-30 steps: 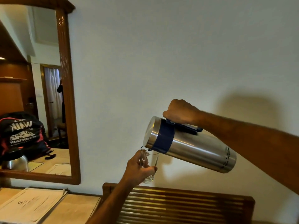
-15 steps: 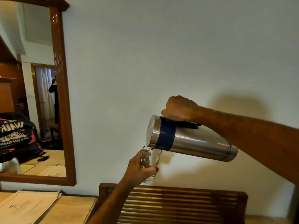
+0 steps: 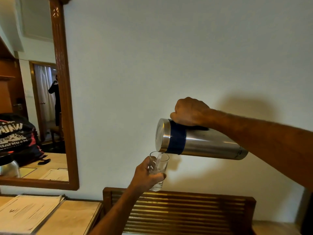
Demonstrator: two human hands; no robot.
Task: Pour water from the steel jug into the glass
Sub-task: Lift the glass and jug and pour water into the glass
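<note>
The steel jug (image 3: 208, 146), with a dark blue band near its lid, lies tipped almost level in the air, spout pointing left and down. My right hand (image 3: 190, 111) is clenched over its handle on top. Under the spout, my left hand (image 3: 145, 175) holds a clear glass (image 3: 159, 168) upright in the air. A thin stream of water runs from the spout into the glass. My fingers hide the lower part of the glass.
A slatted wooden rack (image 3: 186, 212) stands below the glass against the white wall. A wooden desk (image 3: 74, 217) with printed papers (image 3: 27, 212) is at the lower left. A wood-framed mirror (image 3: 64, 99) hangs above it.
The jug has been tipped further, from base-down to near level, and water now flows into the glass. Both hands stay in roughly the same place.
</note>
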